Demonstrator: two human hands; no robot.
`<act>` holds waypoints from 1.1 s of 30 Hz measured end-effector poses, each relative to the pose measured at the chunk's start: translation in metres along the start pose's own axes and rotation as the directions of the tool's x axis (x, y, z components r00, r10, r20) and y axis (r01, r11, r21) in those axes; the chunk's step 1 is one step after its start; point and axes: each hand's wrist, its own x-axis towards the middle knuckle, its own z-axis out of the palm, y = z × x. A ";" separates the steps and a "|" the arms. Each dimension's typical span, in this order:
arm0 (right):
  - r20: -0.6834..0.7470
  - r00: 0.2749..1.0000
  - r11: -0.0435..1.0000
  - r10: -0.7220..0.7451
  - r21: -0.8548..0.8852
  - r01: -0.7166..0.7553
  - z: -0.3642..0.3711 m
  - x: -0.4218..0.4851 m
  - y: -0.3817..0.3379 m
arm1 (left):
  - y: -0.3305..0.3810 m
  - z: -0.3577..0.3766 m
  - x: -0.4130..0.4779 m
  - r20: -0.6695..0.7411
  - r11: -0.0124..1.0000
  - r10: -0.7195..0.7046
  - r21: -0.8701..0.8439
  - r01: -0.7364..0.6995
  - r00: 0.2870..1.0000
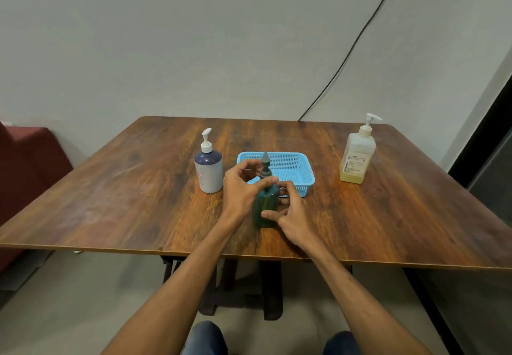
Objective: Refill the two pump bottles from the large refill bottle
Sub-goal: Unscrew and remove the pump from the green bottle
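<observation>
Your right hand (295,217) wraps the body of the teal pump bottle (266,202), upright on the table (124,188) just before the blue basket (277,155), to steady it while your left hand (240,187) pinches its pump collar, probably to unscrew 1 of 2 tops before refilling.

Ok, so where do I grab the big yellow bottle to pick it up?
Probably grip the yellow bottle round its wide middle, coming from the near side. It stands upright, apart from everything else, and its thin pump looks too weak to lift by.
</observation>
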 end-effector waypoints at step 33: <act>-0.033 0.999 0.999 -0.015 -0.046 0.013 0.003 0.002 0.005 | 0.063 -0.033 0.012 -0.287 0.956 0.089 -0.243 -0.163 0.954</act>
